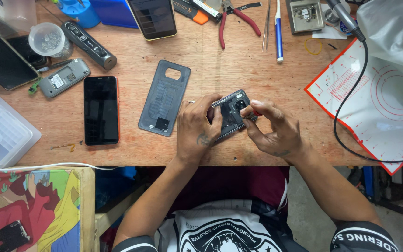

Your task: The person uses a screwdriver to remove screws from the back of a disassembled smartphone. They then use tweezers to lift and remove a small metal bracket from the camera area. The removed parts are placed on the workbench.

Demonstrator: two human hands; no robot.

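Holding an opened phone (231,113) at centre frame, the left hand (197,128) wraps closed around its body; the right hand (272,130) pinches a small red-tipped tool (256,113) at its camera end. Done: back cover (165,98) off, lying just left. Left, by judgement: internal work, reassembly. Count: one intact black phone (101,110), left; one pair of red-handled pliers (235,21), top.

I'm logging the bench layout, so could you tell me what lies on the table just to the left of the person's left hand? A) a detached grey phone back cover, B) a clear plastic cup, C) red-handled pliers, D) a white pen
A: the grey back cover lies flat on the wooden table right beside the left hand, which steadies the opened phone.
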